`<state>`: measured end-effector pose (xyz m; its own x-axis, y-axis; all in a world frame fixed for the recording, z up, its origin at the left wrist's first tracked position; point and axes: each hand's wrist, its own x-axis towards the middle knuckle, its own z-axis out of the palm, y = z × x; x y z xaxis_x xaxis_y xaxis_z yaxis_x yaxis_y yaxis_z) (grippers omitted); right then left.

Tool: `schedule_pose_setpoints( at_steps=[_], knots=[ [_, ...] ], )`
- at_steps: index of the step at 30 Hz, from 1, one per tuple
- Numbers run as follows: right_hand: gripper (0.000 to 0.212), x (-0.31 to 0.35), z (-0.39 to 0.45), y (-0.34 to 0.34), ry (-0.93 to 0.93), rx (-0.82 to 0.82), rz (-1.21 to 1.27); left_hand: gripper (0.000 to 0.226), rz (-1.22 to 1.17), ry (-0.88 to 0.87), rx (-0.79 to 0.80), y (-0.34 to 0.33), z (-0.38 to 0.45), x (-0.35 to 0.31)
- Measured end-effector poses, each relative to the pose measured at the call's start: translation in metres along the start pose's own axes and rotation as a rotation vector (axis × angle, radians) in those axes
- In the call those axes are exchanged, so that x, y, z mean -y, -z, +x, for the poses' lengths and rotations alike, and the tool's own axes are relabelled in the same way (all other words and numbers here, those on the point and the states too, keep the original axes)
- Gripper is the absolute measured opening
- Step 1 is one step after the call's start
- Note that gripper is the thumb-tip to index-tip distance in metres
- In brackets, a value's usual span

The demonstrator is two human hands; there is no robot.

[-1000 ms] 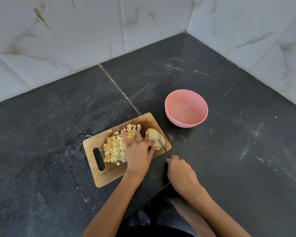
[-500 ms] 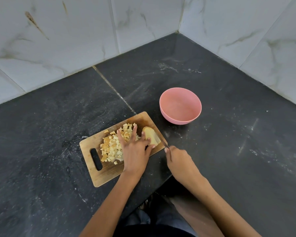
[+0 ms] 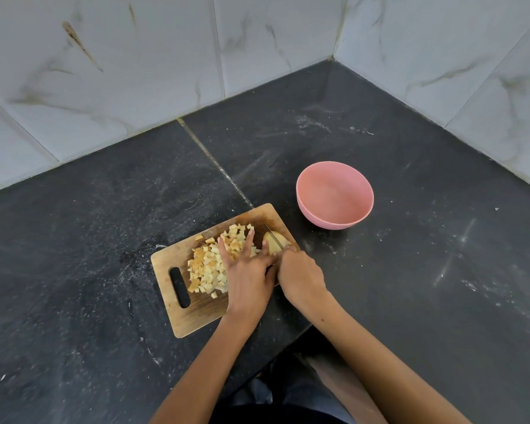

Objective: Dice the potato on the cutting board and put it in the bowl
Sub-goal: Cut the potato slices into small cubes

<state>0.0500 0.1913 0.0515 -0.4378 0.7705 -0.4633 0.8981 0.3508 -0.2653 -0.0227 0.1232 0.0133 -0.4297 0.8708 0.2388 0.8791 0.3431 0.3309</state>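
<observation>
A wooden cutting board (image 3: 196, 316) lies on the dark counter with a heap of diced potato (image 3: 210, 267) on its middle. An uncut potato piece (image 3: 280, 240) sits at the board's right end. My left hand (image 3: 247, 270) rests on the board with fingers spread, fingertips on the dice and thumb side against the potato piece. My right hand (image 3: 300, 276) grips a knife (image 3: 273, 235) whose blade lies across the potato piece. The pink bowl (image 3: 334, 194) stands empty to the upper right of the board.
The dark stone counter (image 3: 104, 224) has white marble-tiled walls (image 3: 135, 71) behind and to the right, meeting in a corner. The counter's front edge runs just below the board, with my lap beneath it.
My right hand has moved forward onto the board's right end, bringing the knife blade across the potato piece. My left hand has stayed on the board.
</observation>
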Motion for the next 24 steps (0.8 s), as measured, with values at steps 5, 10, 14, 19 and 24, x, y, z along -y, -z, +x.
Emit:
schedule_pose_setpoints(
  at_steps=[5,10,14,19,24],
  knots=[
    [0.032,-0.015,-0.016,-0.001,0.021,0.032,-0.045,0.011,-0.06,0.009,-0.032,-0.002,-0.001,0.005],
    [0.03,-0.04,-0.048,-0.011,0.02,0.038,-0.043,0.009,-0.093,0.018,-0.048,-0.003,0.0,0.006],
    [0.031,-0.054,-0.066,-0.015,-0.004,0.087,-0.06,0.01,-0.085,0.017,-0.051,-0.003,0.0,0.006],
    [0.032,-0.064,-0.078,-0.002,0.002,0.112,0.005,0.012,-0.097,0.031,-0.072,-0.002,0.001,0.007],
    [0.034,-0.048,-0.052,0.009,0.055,-0.002,0.112,0.009,-0.082,0.002,-0.081,0.0,-0.002,0.006]
  ],
)
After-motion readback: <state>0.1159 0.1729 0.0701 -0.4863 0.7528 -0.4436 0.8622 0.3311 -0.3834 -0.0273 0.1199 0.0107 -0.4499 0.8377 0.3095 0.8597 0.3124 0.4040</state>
